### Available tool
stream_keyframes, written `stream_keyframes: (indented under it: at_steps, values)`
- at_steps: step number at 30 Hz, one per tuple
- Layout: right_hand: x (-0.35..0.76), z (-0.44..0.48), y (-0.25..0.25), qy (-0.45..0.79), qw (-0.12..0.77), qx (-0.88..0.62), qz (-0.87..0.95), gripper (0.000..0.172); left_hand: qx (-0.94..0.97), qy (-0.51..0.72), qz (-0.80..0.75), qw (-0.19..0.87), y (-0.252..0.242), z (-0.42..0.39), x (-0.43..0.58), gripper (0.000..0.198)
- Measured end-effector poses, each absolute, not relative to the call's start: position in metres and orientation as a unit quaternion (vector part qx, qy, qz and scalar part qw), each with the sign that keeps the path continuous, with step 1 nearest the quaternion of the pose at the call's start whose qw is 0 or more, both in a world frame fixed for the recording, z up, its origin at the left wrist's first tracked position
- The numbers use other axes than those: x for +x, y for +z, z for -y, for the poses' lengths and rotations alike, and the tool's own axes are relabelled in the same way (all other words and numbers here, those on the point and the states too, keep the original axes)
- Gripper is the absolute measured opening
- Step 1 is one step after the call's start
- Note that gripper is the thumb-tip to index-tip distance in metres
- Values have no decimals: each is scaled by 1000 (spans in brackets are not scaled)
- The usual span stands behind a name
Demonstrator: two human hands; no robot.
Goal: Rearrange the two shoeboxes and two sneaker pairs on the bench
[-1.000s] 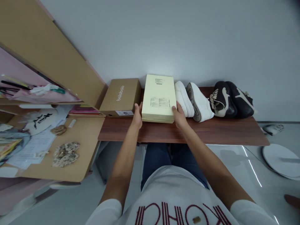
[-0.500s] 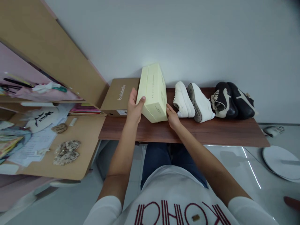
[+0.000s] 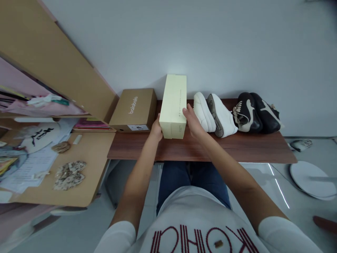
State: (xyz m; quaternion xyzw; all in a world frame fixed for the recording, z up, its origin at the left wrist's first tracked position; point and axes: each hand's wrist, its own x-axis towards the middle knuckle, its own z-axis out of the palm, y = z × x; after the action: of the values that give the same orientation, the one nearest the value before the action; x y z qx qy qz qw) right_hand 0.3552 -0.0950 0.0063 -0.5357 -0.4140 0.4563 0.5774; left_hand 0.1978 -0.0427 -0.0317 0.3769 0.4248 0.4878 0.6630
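A pale yellow shoe box (image 3: 173, 102) stands on the brown wooden shelf (image 3: 137, 147), its long side running back to the wall. My left hand (image 3: 157, 129) presses against its left side near the front, fingers partly hidden behind the box. On the opposite side, my right hand (image 3: 193, 121) grips the upper right edge with the thumb over the top. To the left sits a brown shoe box (image 3: 134, 109) lettered "balabala", a gap between the two boxes. White sneakers (image 3: 219, 116) rest just right of my right hand.
Black shoes (image 3: 258, 112) stand farther right on the shelf. At the left, a desk (image 3: 89, 168) carries a patterned scrunchie (image 3: 70, 175), papers and a white cap (image 3: 42, 135). A round white object (image 3: 313, 179) lies on the floor at the right.
The yellow box has turned upright from its tilt and come away from the brown box. My left hand has slid lower on its side; my right hand has moved up to its top edge.
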Motion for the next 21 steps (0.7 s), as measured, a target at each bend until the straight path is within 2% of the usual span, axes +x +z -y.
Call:
stream_keyframes:
  at_steps: [3, 13, 21]
  values:
    - [352, 99, 6, 489, 582, -504, 411, 99, 353, 461, -476, 660, -47, 41, 199, 41]
    - [380, 108, -5, 499, 618, -444, 415, 86, 301, 407, -529, 681, -62, 44, 191, 40]
    - [399, 117, -27, 502, 592, -507, 375, 80, 251, 519, -490, 654, -38, 56, 184, 45]
